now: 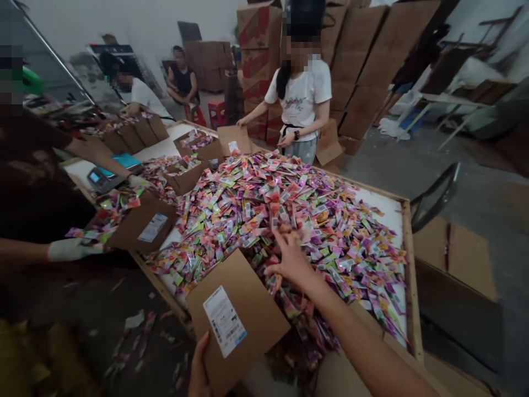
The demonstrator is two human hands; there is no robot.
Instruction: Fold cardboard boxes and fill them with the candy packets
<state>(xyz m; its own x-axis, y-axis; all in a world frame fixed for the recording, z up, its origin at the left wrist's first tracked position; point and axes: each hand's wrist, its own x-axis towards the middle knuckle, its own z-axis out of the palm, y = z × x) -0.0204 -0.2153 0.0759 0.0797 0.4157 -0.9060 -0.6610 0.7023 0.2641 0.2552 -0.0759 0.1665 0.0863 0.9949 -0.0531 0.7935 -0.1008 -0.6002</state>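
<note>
At the lower middle, my left hand (200, 365) is closed on the edge of an open cardboard box (258, 314) with a white printed label (224, 321) on its side. The box is tilted at the table's near edge, with small packets (308, 331) in and around its mouth. My right hand (291, 259) reaches over the box opening, fingers spread and touching loose packets at the near side of a large heap of colourful small packets (248, 204). No packet shows clearly gripped in it; the fingertips are slightly blurred.
A wooden rim (409, 275) borders the white table. At left, a co-worker's gloved hand (72, 249) is by another labelled box (144, 223), near a scale (109, 175). Opposite stands a person in a white T-shirt (303, 94). Packets litter the floor (136, 342).
</note>
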